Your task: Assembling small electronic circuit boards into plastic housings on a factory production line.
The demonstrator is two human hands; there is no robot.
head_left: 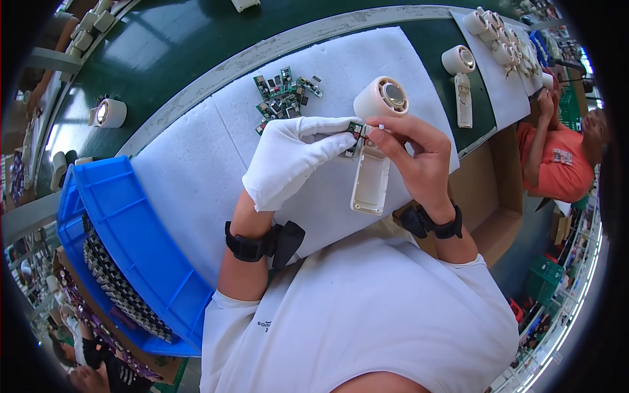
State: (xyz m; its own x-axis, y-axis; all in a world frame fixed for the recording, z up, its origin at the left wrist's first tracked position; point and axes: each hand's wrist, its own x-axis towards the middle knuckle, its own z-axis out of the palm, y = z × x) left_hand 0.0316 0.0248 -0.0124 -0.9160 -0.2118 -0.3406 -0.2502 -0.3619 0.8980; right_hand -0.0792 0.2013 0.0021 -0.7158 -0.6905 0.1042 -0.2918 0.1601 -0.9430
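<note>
My left hand [291,154], in a white glove, pinches a small green circuit board [354,130] between thumb and fingers. Close beside it, my bare right hand [422,152] is closed in a pinch on a tiny white connector [381,127]. Below my fingertips lies a white appliance housing. Its hollow handle [371,187] faces up, and its round head [372,99] points away from me. My fingers hide where head and handle join. Just past the gloved hand, several loose circuit boards [283,98] form a pile on the white foam sheet [196,141].
A blue crate [137,223] holding rows of parts stands at my left. At the right, an open cardboard box [491,190] sits below table height. Another white housing [463,92] lies beyond the foam, near more housings [501,42]. A person in orange [557,160] works at the right.
</note>
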